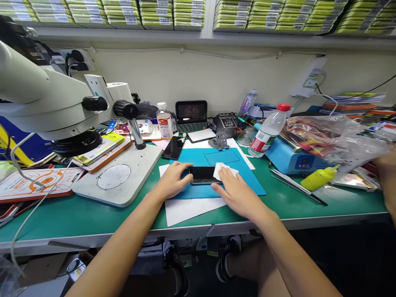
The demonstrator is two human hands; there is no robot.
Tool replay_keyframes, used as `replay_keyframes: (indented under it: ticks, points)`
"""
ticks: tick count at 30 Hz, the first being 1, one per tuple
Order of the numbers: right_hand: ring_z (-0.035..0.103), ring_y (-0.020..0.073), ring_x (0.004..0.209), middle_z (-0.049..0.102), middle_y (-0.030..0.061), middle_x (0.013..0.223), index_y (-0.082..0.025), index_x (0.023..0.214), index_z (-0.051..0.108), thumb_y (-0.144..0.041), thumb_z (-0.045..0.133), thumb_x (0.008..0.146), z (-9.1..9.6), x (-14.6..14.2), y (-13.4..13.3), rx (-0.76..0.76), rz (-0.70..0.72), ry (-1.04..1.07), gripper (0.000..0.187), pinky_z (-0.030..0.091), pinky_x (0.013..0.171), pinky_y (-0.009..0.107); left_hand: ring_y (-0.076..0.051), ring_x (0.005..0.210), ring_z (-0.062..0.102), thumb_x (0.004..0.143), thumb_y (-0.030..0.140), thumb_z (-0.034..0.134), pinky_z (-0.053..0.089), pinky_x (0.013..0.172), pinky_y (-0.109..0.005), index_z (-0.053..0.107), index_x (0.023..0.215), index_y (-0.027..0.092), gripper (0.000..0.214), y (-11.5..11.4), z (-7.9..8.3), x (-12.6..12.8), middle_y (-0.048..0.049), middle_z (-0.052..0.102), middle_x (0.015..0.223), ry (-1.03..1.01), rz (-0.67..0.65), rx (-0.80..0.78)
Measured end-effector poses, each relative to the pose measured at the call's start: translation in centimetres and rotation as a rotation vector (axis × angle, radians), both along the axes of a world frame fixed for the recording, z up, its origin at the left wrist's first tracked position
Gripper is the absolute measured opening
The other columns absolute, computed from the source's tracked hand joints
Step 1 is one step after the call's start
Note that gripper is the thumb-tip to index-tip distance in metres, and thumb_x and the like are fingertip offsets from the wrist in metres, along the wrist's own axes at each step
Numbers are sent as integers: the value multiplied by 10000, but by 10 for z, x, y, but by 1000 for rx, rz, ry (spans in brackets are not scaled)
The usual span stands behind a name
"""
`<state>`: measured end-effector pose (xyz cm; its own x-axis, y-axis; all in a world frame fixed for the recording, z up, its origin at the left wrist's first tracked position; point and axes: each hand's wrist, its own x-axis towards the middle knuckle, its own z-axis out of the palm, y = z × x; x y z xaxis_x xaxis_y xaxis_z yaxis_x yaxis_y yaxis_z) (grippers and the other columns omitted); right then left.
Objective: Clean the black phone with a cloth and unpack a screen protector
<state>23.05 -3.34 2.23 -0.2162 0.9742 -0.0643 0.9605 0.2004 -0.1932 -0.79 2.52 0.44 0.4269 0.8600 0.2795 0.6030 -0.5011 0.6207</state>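
A dark smartphone (202, 175) lies crosswise on a blue work mat (250, 181), its black screen facing up. My left hand (175, 180) grips the phone's left end between thumb and fingers. Under the fingers of my right hand (232, 187) is a folded white wipe (225, 168), pressed on the right end of the screen. Part of the phone is hidden by the wipe and by my right hand. Behind my left hand, a second black phone (173, 147) rests beside the mat's upper left corner.
A microscope (46, 95) on a pale base (142, 165) stands at left. To the right are a red-capped bottle (267, 132), a blue device (281, 156), tweezers (298, 187) and a yellow squeeze bottle (318, 179). Another person's arm (388, 177) shows at the right edge.
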Motion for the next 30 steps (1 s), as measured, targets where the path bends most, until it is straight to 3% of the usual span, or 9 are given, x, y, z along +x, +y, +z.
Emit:
replay_keyframes:
  ticks: [3, 8, 10, 13, 17, 22, 24, 27, 30]
  points:
    - [153, 291, 1523, 192, 192, 1632, -6, 1553, 235, -691, 183, 955, 9, -4, 12, -2, -14, 1, 910, 183, 1225, 500, -282, 1170, 559, 947, 381, 489, 468, 1001, -438, 614, 1282, 183, 408, 0, -1, 0, -108, 653, 1175, 8, 2, 8]
    - [182, 289, 1518, 206, 173, 1630, -26, 1551, 266, -711, 159, 944, 4, -3, -26, -4, -15, -33, 921, 202, 1221, 505, -276, 1188, 548, 977, 341, 449, 445, 1031, -461, 616, 1269, 201, 364, 3, -5, -1, -98, 656, 1208, -2, -6, 24]
    - [190, 293, 1516, 212, 169, 1630, -48, 1554, 273, -718, 159, 940, 3, -1, -28, -3, -5, -31, 916, 199, 1219, 520, -273, 1179, 556, 978, 332, 447, 451, 1026, -457, 621, 1260, 210, 353, 5, -6, -2, -93, 661, 1195, -3, -5, 19]
    - [180, 296, 1518, 234, 185, 1625, -46, 1558, 258, -712, 174, 942, 6, -3, -5, -8, 9, -17, 911, 188, 1219, 524, -267, 1181, 559, 984, 333, 436, 450, 1034, -449, 623, 1252, 216, 347, 6, -7, -2, -86, 663, 1193, -15, 4, 15]
    - [144, 327, 1521, 181, 257, 1623, 53, 1533, 237, -710, 238, 933, 4, -14, 16, 9, -43, -36, 970, 189, 1222, 488, -255, 1187, 551, 999, 326, 401, 441, 1052, -444, 622, 1248, 202, 354, 7, -9, -2, -83, 662, 1221, -49, 17, 15]
    - [155, 345, 1518, 195, 222, 1632, -21, 1565, 203, -734, 192, 925, -11, -16, -21, 95, 19, -25, 957, 209, 1213, 539, -247, 1175, 550, 1000, 317, 396, 445, 1049, -435, 624, 1235, 208, 346, 8, -9, -3, -71, 666, 1231, -96, 63, 51]
    - [166, 349, 1515, 193, 224, 1632, -26, 1566, 207, -737, 185, 925, -12, -13, -24, 78, 39, -17, 957, 218, 1208, 546, -250, 1169, 549, 993, 308, 404, 451, 1038, -431, 627, 1226, 204, 339, 8, -7, -2, -73, 672, 1218, -82, 62, 64]
    - [164, 342, 1516, 215, 246, 1622, 6, 1543, 255, -734, 223, 924, -6, -19, -1, 15, 56, 20, 966, 213, 1214, 514, -250, 1150, 556, 996, 309, 393, 459, 1019, -424, 630, 1214, 189, 344, 7, -5, -1, -82, 678, 1206, -64, 53, 81]
    - [191, 352, 1508, 277, 271, 1596, 34, 1516, 304, -724, 264, 925, 1, -41, 26, 46, 72, 55, 962, 213, 1212, 493, -247, 1152, 554, 1004, 325, 373, 443, 1036, -426, 628, 1214, 183, 359, 6, -5, -2, -82, 677, 1218, -66, 81, 107]
